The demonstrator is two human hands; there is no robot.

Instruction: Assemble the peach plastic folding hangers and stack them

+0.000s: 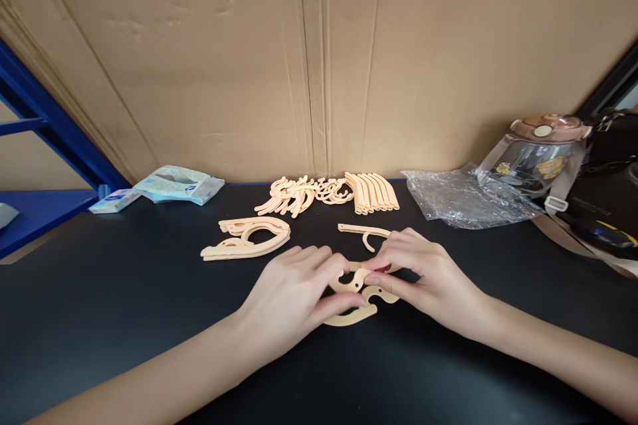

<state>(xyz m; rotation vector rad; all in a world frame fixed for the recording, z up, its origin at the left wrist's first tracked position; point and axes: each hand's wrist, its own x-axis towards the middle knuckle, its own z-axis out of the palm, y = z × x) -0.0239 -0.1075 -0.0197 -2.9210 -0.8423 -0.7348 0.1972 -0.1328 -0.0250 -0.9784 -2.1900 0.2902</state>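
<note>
At the front middle of the table, beige plastic folding-hanger parts (349, 285) are between my two hands. My left hand (299, 285) pinches them from the left, its thumb near a curved hanger arm (349, 321) that lies lowest. From the right, my right hand (423, 272) closes thumb and fingertips on the upper part, beside a curved piece with a small hole (383, 293). My fingers cover the spot where the pieces meet, so I cannot tell whether they are joined. Just beyond my right hand lie a straight arm (361, 229) and a hook (367, 242).
Folded hangers (254, 239) lie left of my hands. Farther back are loose curved arms (292, 196), hooks (333, 191) and a row of arms (371, 192). Tissue packs (179, 184) sit back left; a clear plastic bag (458, 199) and strapped bottle (538, 159) stand back right.
</note>
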